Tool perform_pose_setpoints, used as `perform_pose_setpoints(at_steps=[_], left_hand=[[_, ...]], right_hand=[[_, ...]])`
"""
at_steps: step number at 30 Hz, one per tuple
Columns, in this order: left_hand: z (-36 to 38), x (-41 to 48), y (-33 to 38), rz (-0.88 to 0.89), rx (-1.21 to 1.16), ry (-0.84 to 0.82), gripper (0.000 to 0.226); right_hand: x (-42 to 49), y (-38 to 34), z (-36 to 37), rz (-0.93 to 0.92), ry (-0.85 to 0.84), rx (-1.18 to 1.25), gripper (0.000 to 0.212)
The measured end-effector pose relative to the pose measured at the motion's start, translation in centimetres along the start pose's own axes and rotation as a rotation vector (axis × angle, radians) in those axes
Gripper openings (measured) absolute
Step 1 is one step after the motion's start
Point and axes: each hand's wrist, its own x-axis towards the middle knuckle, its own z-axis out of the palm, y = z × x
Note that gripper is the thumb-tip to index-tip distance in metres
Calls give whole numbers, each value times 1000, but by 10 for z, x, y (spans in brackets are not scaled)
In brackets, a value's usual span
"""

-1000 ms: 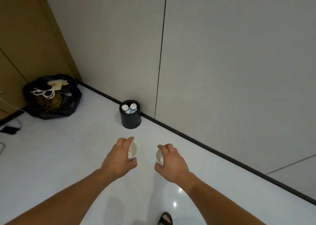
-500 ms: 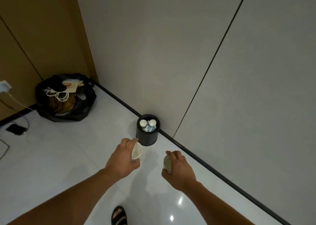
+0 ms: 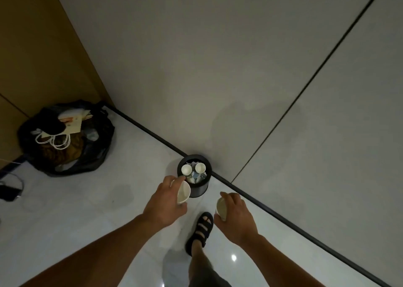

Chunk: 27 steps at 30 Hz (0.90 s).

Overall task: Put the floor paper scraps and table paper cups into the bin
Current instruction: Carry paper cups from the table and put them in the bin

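A small black round bin (image 3: 199, 190) stands on the white floor against the grey wall. Inside it I see two white paper cups (image 3: 186, 169) and crumpled paper scraps (image 3: 194, 177). My left hand (image 3: 164, 201) grips a white paper cup (image 3: 183, 192), tilted with its mouth toward the bin, right at the bin's near left rim. My right hand (image 3: 236, 215) holds another white paper cup (image 3: 221, 207) lower and to the right of the bin, its mouth facing left.
A black rubbish bag (image 3: 65, 140) stuffed with paper bags and cords lies on the floor in the left corner by a brown panel. A dark cable and device (image 3: 8, 191) lie at the far left. My sandalled foot (image 3: 201, 227) stands just before the bin.
I have stepped closer to the bin, which now sits right in front of my hands. My left hand's cup has reached the bin's rim. Both hands keep their cups.
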Motion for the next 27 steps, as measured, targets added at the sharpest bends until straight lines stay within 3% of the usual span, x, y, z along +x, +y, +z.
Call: perform_pose_setpoints(at_steps=[8, 17, 27], left_hand=[[27, 182, -68, -54, 29, -28, 77], [170, 332, -179, 97, 14, -33, 79], [303, 405, -272, 184, 81, -98, 83]], right_hand=[[189, 26, 44, 51, -70, 40, 71], [366, 89, 170, 50, 3, 10, 67], [464, 157, 302, 31, 127, -43, 72]])
